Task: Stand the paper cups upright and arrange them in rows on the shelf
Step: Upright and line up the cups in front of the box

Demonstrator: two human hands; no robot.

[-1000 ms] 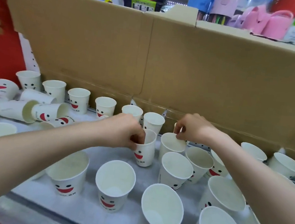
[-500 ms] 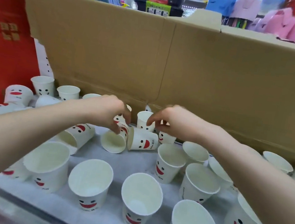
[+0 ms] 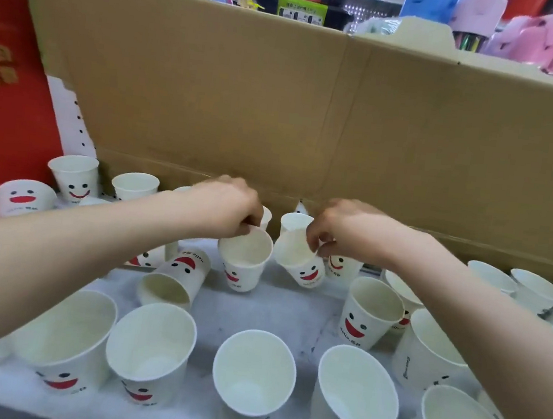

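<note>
White paper cups with red smiley faces cover the grey shelf [image 3: 276,316]. My left hand [image 3: 225,212] pinches the far rim of an upright cup [image 3: 244,263] near the shelf's middle. My right hand [image 3: 345,232] grips the rim of a second cup [image 3: 300,263], which leans to the left just beside the first. One cup [image 3: 174,278] lies on its side, mouth toward me, left of the held pair. A front row of upright cups [image 3: 253,384] stands nearest me. More upright cups [image 3: 73,177] line the back left.
A tall cardboard wall [image 3: 313,117] closes the back of the shelf. A red panel [image 3: 2,92] stands at the left. Further cups [image 3: 534,294] crowd the right side under my right forearm. Coloured shop goods [image 3: 516,26] sit beyond the cardboard.
Both hands have each taken a cup that lay on its side and raised it: the left one now stands upright, the right one is still tilted. The view has shifted a little.
</note>
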